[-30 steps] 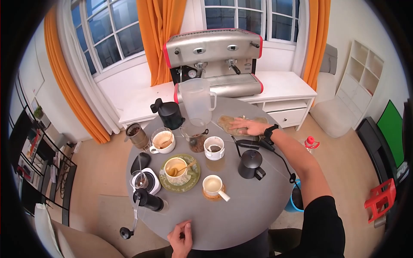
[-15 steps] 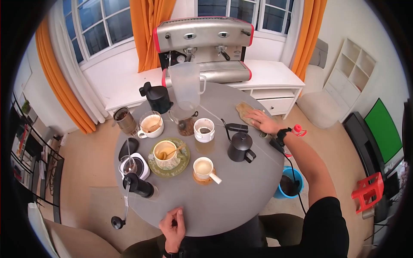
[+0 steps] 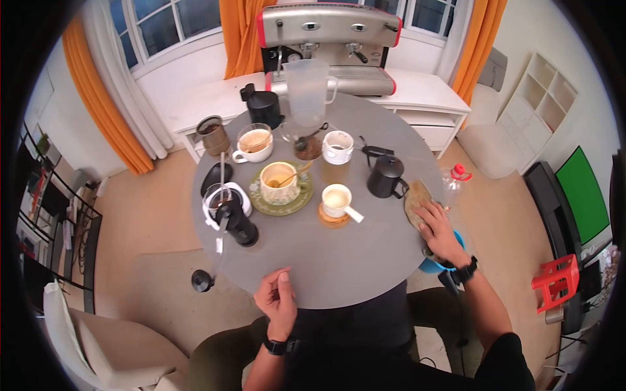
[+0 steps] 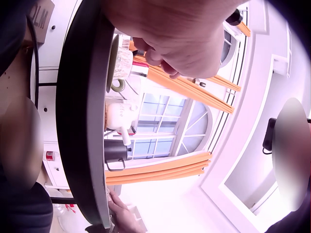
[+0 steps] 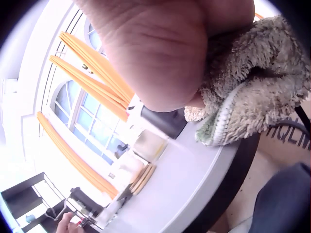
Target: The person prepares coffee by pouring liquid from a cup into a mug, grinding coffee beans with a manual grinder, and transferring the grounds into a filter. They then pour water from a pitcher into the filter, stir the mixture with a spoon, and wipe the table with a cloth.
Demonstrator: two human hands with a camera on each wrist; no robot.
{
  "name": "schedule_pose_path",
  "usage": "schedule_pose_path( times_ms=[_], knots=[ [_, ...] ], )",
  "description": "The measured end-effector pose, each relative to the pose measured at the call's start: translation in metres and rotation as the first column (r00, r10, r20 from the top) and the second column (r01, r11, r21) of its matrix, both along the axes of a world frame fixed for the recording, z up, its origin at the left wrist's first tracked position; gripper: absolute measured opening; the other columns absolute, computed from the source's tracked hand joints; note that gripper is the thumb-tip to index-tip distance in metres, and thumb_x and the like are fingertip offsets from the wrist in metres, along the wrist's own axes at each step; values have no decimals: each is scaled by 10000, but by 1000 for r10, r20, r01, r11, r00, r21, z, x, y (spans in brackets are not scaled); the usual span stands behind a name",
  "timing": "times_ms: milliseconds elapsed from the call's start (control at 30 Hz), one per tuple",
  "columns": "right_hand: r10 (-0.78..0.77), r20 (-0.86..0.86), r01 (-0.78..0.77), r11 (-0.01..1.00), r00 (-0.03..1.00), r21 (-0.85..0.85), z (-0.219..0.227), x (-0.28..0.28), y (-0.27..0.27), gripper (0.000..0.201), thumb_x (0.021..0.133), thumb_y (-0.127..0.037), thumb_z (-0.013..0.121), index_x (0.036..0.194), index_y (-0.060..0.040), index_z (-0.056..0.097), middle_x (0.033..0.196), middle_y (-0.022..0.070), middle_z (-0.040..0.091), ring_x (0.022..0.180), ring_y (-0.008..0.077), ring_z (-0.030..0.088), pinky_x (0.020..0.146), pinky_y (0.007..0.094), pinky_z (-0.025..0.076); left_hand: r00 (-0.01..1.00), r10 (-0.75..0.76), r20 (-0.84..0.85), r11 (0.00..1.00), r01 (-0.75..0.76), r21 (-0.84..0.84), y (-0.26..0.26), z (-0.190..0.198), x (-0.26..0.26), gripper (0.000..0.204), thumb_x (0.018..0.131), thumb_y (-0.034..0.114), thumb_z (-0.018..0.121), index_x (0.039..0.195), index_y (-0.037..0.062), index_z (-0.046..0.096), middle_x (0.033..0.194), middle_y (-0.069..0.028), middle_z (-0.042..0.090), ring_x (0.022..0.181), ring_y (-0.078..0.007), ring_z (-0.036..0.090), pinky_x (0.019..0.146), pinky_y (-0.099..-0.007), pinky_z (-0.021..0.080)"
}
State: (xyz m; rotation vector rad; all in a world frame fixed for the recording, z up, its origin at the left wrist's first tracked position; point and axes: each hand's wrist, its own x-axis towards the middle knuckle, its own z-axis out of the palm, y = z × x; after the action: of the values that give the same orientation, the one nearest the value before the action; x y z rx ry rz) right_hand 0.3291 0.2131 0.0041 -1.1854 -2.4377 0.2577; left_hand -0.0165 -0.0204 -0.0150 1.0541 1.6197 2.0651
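Observation:
My right hand point(image 3: 441, 233) lies with extended fingers on a shaggy tan cloth point(image 3: 416, 198) at the table's right edge. In the right wrist view the cloth point(image 5: 265, 92) is bunched and folded, overlapping the rim, with a pale stitched hem. My left hand point(image 3: 277, 301) stays at the front edge of the table, its fingers loosely curled around nothing. Nearest to the cloth is a black gooseneck kettle point(image 3: 386, 177). A white handled cup point(image 3: 336, 199) sits on a wooden coaster between the two hands.
On the grey round table point(image 3: 326, 260) stand a hand grinder point(image 3: 238, 225), a patterned cup point(image 3: 279, 182) on a green saucer, a tall plastic pitcher point(image 3: 306, 94) and several other vessels. A blue bucket point(image 3: 430, 266) is below the right edge. The espresso machine point(image 3: 329, 39) stands behind.
My right hand has drawn the cloth from the table's back right, past the kettle, along the right edge towards me. The left hand keeps its place at the front edge. The head view has shifted.

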Motion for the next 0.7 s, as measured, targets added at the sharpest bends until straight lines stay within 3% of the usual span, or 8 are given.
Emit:
schedule_pose_path(
  times_ms=[133,333,700],
  knots=[
    [-27,5,28,999,1000,-30,16,-39,-81,503,932,-63,610,1427,-154,629,1526,151,530,1461,443,403,1197,567,338,1000,7,-7,998,-7,61,-15,-10,3,159,1084,122,597,1081,-3,693,611,42,512,518,-26,419,507,-218,301],
    [119,-30,-121,989,992,-89,27,-104,-151,551,884,-33,641,1419,-165,643,1547,120,521,1448,439,402,1145,552,350,1000,8,-7,989,-7,149,-33,-27,7,148,1073,87,591,1083,-27,685,588,27,528,508,-31,432,496,-217,322],
    [331,-107,-344,929,937,-136,15,-197,-142,560,876,-77,672,1432,-129,627,1643,254,363,1422,438,379,1106,554,369,999,8,-46,989,-1,146,-50,-30,19,171,1096,144,573,1087,-9,647,613,19,494,513,-47,409,503,-233,317]
  ],
)
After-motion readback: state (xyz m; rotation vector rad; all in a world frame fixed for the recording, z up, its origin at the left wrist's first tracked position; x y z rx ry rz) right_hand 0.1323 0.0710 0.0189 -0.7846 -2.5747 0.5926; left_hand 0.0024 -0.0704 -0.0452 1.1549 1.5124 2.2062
